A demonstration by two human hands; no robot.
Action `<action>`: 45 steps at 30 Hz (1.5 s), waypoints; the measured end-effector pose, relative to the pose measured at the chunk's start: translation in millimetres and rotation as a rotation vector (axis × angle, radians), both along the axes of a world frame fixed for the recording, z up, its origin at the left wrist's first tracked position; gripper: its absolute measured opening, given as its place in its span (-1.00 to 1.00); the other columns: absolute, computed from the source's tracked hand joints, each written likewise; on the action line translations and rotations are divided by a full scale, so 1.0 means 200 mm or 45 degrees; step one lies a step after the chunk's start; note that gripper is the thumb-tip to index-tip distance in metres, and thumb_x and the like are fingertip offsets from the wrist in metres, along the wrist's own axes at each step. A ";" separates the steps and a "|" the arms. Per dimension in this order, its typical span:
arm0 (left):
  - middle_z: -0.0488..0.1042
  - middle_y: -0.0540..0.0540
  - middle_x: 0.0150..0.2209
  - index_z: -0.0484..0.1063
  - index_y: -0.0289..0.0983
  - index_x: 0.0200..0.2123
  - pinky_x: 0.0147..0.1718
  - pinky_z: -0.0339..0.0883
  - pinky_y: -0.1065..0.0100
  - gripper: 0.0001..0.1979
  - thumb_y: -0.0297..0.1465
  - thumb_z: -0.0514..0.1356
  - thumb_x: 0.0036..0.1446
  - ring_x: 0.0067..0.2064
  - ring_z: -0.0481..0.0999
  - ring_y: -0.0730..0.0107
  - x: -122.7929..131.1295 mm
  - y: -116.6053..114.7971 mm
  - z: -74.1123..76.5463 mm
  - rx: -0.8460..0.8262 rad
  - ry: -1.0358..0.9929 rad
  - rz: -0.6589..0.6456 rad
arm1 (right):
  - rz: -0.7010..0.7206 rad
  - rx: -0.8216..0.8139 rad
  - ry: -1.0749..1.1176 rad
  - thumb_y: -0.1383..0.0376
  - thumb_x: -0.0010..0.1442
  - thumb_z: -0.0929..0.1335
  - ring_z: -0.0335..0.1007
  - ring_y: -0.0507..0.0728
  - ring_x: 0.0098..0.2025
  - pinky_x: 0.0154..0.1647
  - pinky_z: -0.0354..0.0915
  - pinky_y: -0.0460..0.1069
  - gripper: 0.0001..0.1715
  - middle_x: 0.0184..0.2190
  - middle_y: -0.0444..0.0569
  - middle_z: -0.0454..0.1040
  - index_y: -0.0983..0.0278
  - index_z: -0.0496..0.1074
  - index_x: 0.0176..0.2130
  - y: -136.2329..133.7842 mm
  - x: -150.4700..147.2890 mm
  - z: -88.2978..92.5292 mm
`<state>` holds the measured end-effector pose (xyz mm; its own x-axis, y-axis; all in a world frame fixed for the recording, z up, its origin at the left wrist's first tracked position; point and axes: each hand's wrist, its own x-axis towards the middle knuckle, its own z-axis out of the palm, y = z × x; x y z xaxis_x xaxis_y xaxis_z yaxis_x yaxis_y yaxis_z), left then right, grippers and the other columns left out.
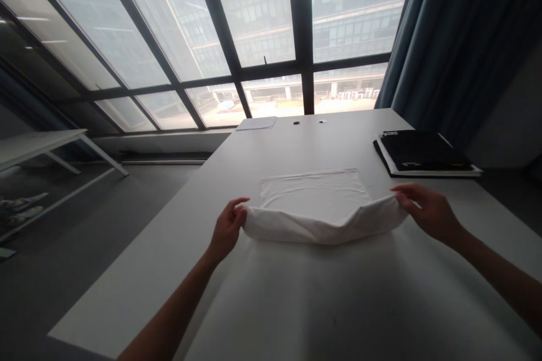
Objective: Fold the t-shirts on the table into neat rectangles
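- The left hand pinches one end of the cloth.
- The right hand pinches the other end.
- Folding seems in hand; the next move calls for level hands.

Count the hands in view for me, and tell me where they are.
2. The left hand grips the left end of the white cloth; the right hand grips the right end. Some fingers are hidden, but neither hand is.
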<state>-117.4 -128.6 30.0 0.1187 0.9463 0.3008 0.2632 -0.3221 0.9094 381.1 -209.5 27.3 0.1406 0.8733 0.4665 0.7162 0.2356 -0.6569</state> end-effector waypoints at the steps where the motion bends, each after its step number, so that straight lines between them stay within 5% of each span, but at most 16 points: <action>1: 0.29 0.09 -0.50 0.43 -0.28 -0.01 -0.53 0.09 0.51 -0.54 -0.04 0.23 0.21 -0.49 0.22 0.52 0.01 0.06 0.01 -0.012 -0.017 0.008 | -0.005 0.002 0.027 0.08 0.25 0.35 0.52 0.15 -0.34 -0.37 0.40 -0.03 -0.67 -0.34 -0.02 0.59 0.23 0.55 -0.13 0.07 -0.01 0.02; 8: 0.49 -0.02 -0.37 0.37 -0.32 0.10 -0.43 0.27 0.45 -0.32 0.00 0.34 0.05 -0.41 0.41 0.45 0.05 0.56 -0.05 -0.284 -0.249 -0.061 | -0.059 -0.004 0.171 0.11 0.20 0.35 0.38 0.07 -0.45 -0.46 0.25 -0.08 -0.63 -0.44 -0.06 0.53 0.30 0.56 -0.14 0.57 0.00 0.04; 15: 0.49 -0.03 -0.44 0.52 -0.36 -0.09 -0.43 0.30 0.39 -0.50 -0.13 0.31 -0.03 -0.42 0.43 0.37 0.10 0.89 -0.26 -0.286 0.245 0.063 | -0.148 -0.301 0.033 0.19 0.13 0.31 0.38 0.10 -0.47 -0.41 0.24 -0.04 -0.65 -0.50 -0.02 0.54 0.35 0.56 -0.22 0.95 0.02 -0.27; 20: 0.51 -0.04 -0.42 0.58 -0.34 -0.15 -0.34 0.33 0.38 -0.62 -0.23 0.24 0.02 -0.38 0.46 0.35 0.11 0.96 -0.32 -0.124 0.416 0.134 | -0.205 -0.323 -0.010 0.21 0.14 0.29 0.46 0.15 -0.36 -0.28 0.28 -0.02 -0.65 -0.39 0.06 0.59 0.36 0.58 -0.24 1.01 0.03 -0.40; 27: 0.55 -0.11 -0.32 0.52 -0.33 -0.04 -0.35 0.36 0.40 -0.60 -0.21 0.15 0.16 -0.33 0.51 0.33 0.12 1.04 -0.30 -0.073 0.377 0.138 | -0.246 -0.242 0.023 0.19 0.19 0.27 0.47 0.16 -0.33 -0.26 0.28 -0.02 -0.64 -0.35 0.07 0.60 0.34 0.57 -0.22 1.08 0.05 -0.39; 34: 0.56 -0.12 -0.33 0.51 -0.29 -0.20 -0.21 0.36 0.33 -0.82 -0.40 0.17 0.16 -0.28 0.53 0.28 0.17 1.15 -0.35 -0.080 0.597 0.206 | -0.354 -0.360 -0.126 0.22 0.19 0.27 0.48 0.21 -0.28 -0.23 0.27 0.02 -0.67 -0.31 0.12 0.61 0.30 0.58 -0.25 1.12 0.04 -0.44; 40: 0.57 -0.10 -0.34 0.48 -0.26 -0.11 -0.24 0.35 0.34 -0.79 -0.36 0.13 0.23 -0.28 0.54 0.26 0.17 1.20 -0.31 -0.061 0.710 0.210 | -0.260 -0.034 0.013 0.17 0.25 0.24 0.49 0.19 -0.26 -0.17 0.31 0.01 -0.61 -0.26 0.11 0.61 0.33 0.56 -0.18 1.11 0.04 -0.40; 45: 0.59 -0.13 -0.30 0.50 -0.24 -0.19 -0.17 0.36 0.33 -0.84 -0.41 0.14 0.22 -0.21 0.56 0.23 0.22 1.26 -0.31 -0.077 0.816 0.257 | -0.412 -0.261 -0.058 0.22 0.22 0.25 0.50 0.24 -0.21 -0.14 0.30 0.04 -0.65 -0.24 0.16 0.62 0.32 0.57 -0.20 1.17 0.01 -0.42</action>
<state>-74.3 123.3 -32.6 0.0754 0.9816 0.1751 0.8066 -0.1633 0.5681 383.0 24.3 -56.1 0.4077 0.8627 0.2992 0.7616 -0.1404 -0.6327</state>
